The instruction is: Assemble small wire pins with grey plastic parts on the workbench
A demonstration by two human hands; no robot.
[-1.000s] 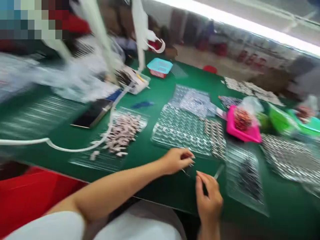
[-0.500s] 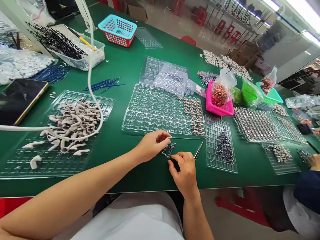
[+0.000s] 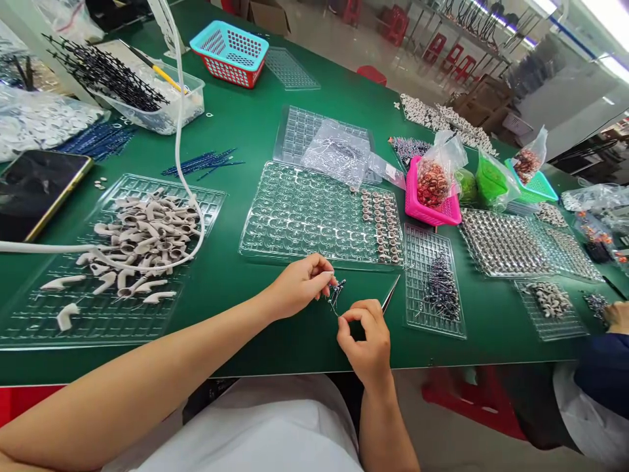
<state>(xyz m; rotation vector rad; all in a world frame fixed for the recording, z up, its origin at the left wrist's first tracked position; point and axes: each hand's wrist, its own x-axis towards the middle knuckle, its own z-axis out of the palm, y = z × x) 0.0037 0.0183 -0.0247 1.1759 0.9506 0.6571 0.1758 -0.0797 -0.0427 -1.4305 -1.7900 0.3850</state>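
Observation:
Near the table's front edge, my left hand (image 3: 305, 283) pinches a small pale piece between thumb and fingers. Beside its fingertips is a small cluster of dark, thin-wired parts (image 3: 337, 290). My right hand (image 3: 366, 334) is closed in a pinch at the end of a thin wire running from that cluster; anything else in its fingertips is too small to name. Metal tweezers (image 3: 391, 295) lie just right of my right hand. Behind my hands is a clear tray (image 3: 304, 213) with small ring-like parts (image 3: 386, 226) in its right-hand columns.
Grey curved pieces (image 3: 152, 236) are heaped on a left tray, under a white cable (image 3: 177, 131). To the right are a tray of dark wired parts (image 3: 439, 285) and a pink basket (image 3: 432, 208). Another person's hand (image 3: 616, 316) is at the far right.
My right thumb and fingers have closed into a pinch and moved slightly right, away from the cluster. A thin wire now spans between the cluster and those fingertips.

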